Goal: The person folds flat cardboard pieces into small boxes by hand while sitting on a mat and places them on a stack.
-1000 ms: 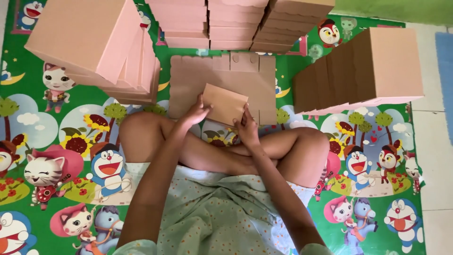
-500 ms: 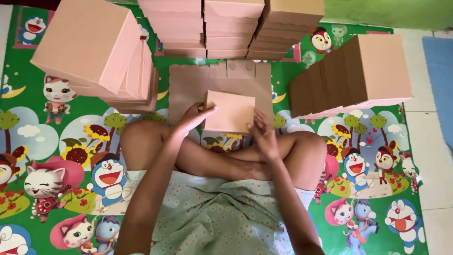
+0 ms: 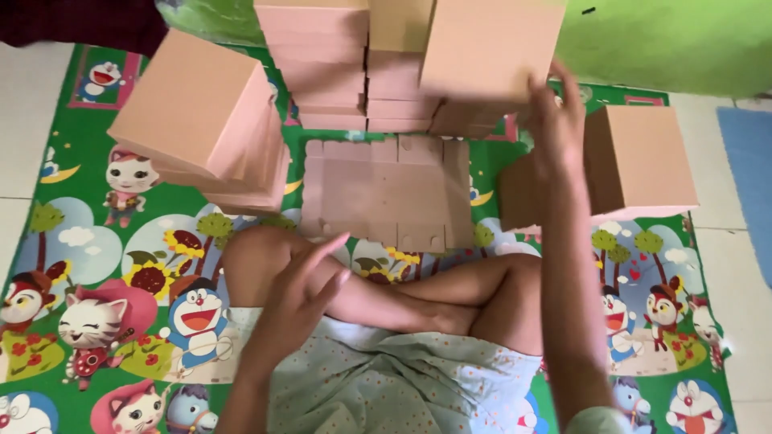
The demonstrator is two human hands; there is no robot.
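Folded box (image 3: 490,44), pale pink-brown cardboard, sits at the top of the right-hand stack at the far edge of the mat. Right hand (image 3: 555,120) is raised against its near right corner, fingers spread along the side wall and lower edge; contact looks like a flat press with the fingertips rather than a pinch, and the thumb is hidden, so a closed hold cannot be confirmed.

Handling judgement: thin card, empty, so likely very light and fairly stiff at the folded corners but easily dented on the broad faces. Best taken by two opposite side walls near the corners, not by the middle of the lid. Surface looks matt, so slip seems unlikely.

Left hand (image 3: 301,293) is low, over the left knee, fingers open and loosely extended, holding nothing.

Flat die-cut blank (image 3: 386,193) lies unfolded on the mat just beyond the crossed legs, between the stacks. More finished boxes: leaning stack (image 3: 201,120) at left, centre stack (image 3: 322,64) behind the blank, row of boxes on edge (image 3: 643,161) at right. Cartoon play mat (image 3: 96,265), green, lies under everything.
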